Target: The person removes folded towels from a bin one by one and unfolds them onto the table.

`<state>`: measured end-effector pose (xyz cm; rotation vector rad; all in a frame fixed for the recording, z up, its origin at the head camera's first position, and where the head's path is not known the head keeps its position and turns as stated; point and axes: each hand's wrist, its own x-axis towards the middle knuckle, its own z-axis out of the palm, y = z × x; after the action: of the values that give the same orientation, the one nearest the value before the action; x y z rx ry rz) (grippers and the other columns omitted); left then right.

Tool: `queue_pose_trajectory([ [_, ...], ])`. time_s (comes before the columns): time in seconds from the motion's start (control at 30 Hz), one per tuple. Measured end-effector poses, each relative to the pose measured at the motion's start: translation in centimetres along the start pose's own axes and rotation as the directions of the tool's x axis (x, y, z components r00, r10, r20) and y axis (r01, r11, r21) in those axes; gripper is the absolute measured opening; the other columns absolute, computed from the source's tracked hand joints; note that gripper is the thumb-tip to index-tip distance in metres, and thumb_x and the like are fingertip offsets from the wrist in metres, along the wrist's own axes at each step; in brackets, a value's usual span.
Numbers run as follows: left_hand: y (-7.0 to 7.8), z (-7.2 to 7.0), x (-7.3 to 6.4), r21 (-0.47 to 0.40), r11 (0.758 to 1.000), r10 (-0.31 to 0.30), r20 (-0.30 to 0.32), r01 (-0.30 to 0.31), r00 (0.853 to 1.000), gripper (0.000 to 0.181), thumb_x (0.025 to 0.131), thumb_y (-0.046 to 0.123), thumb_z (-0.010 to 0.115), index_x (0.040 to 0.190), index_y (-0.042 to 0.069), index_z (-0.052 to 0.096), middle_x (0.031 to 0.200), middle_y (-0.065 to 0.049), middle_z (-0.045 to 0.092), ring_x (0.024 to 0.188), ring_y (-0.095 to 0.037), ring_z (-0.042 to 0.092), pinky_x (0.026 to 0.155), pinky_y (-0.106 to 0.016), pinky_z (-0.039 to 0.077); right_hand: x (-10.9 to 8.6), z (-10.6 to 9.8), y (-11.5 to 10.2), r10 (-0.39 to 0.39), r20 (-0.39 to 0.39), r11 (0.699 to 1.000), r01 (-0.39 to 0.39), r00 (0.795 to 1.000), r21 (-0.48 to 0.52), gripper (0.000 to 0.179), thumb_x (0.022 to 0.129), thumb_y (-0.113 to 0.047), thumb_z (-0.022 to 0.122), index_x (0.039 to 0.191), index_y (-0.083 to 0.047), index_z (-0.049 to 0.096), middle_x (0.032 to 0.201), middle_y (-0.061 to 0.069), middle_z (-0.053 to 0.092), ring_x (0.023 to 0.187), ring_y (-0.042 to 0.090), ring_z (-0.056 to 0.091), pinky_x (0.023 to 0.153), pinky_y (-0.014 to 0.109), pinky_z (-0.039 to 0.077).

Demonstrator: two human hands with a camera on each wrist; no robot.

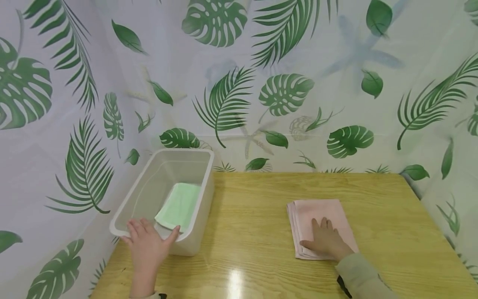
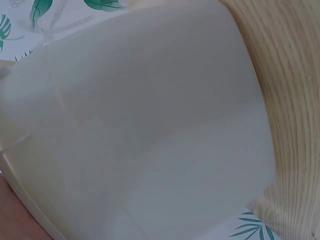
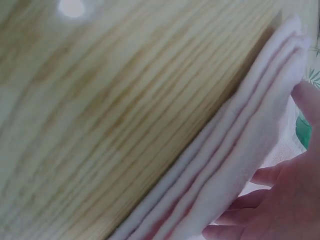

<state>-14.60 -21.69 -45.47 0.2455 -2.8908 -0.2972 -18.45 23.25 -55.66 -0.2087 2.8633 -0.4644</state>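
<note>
A pale grey plastic bin [image 1: 207,207] stands at the left of the table, with a folded light green towel [image 1: 181,203] lying inside. At the bin's near rim is my left hand [image 1: 147,247], fingers spread over the edge and thumb toward the near right corner. The bin's outer wall [image 2: 150,115] fills most of the left wrist view. To the right, a folded pink towel [image 1: 310,207] lies flat in several layers, whose stacked edges show in the right wrist view. My right hand [image 1: 328,241] rests on top of it with fingers relaxed and apart.
The wooden table [image 1: 250,224] carries both the bin and the pink towel. A white curtain [image 1: 317,50] with green leaf prints hangs behind it and along both sides, close to the bin's left side. Light glares off the table's near part.
</note>
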Motion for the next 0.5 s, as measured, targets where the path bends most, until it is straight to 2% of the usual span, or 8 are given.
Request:
queue_pose_trajectory([
  [0.27,-1.6,-0.5,1.5,-0.007,1.0,-0.017,0.024,0.017,1.0,0.111,0.075,0.071,0.04,0.125,-0.027,0.018,0.128,-0.048,0.01,0.121,-0.056,0.006,0.091,-0.067,0.009,0.4,0.5,0.1,0.026,-0.01,1.0,-0.026,1.0,0.002,0.093,0.075,-0.054,0.059,0.129,0.014,0.027,0.123,0.048,0.018,0.115,0.058,0.017,0.085,0.066,0.023],
  [0.5,-2.9,-0.5,2.8,-0.03,0.999,-0.03,0.038,0.031,0.999,0.109,0.077,0.068,0.041,0.125,-0.027,0.016,0.128,-0.048,0.007,0.121,-0.056,0.004,0.092,-0.067,0.009,0.2,0.7,-0.3,0.041,-0.04,0.999,-0.042,0.998,-0.019,0.09,0.073,-0.053,0.062,0.125,0.014,0.033,0.117,0.043,0.027,0.109,0.055,0.027,0.08,0.064,0.03],
])
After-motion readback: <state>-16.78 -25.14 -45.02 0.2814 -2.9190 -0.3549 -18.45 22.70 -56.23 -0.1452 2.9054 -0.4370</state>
